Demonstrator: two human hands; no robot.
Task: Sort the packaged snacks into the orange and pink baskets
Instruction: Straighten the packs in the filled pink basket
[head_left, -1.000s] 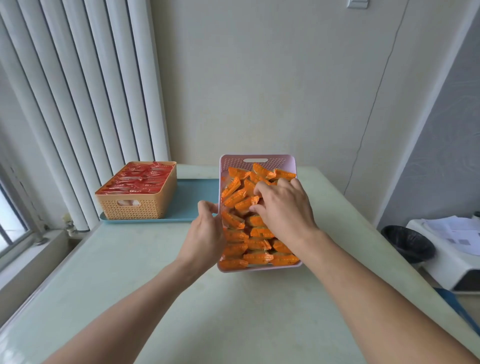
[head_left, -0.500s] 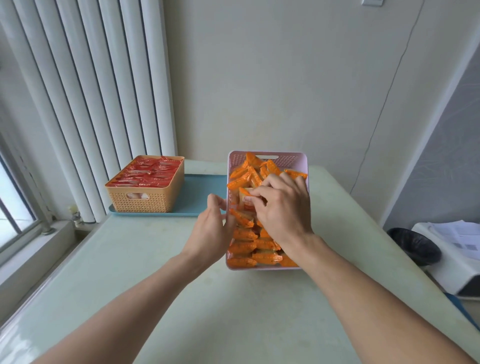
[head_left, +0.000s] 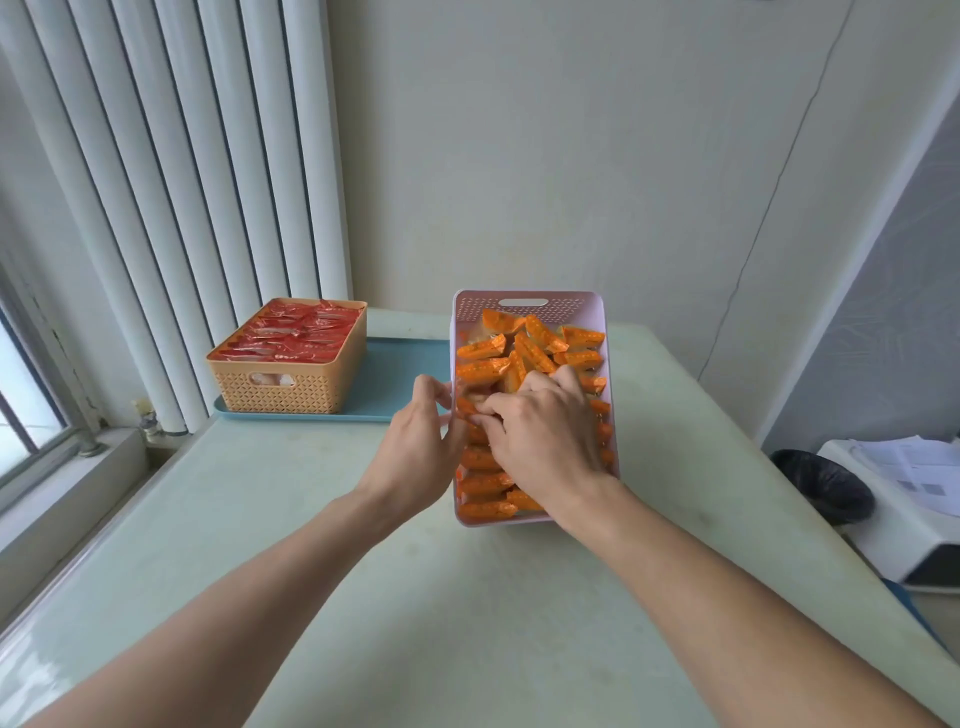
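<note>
Head view: pink basket (head_left: 608, 364) of orange snacks (head_left: 483, 369) sat right of orange basket (head_left: 291, 384). Left hand (head_left: 415, 457) gripped pink basket's rim; right hand (head_left: 540, 436) pinched snacks. Advice: press rows flat, gently.

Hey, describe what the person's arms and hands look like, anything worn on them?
Both forearms are bare as far as the frame shows, no sleeves in view. The left hand and right hand wear no gloves; no watch, bracelet or ring is visible. Fingernails look short and unpainted.
</note>
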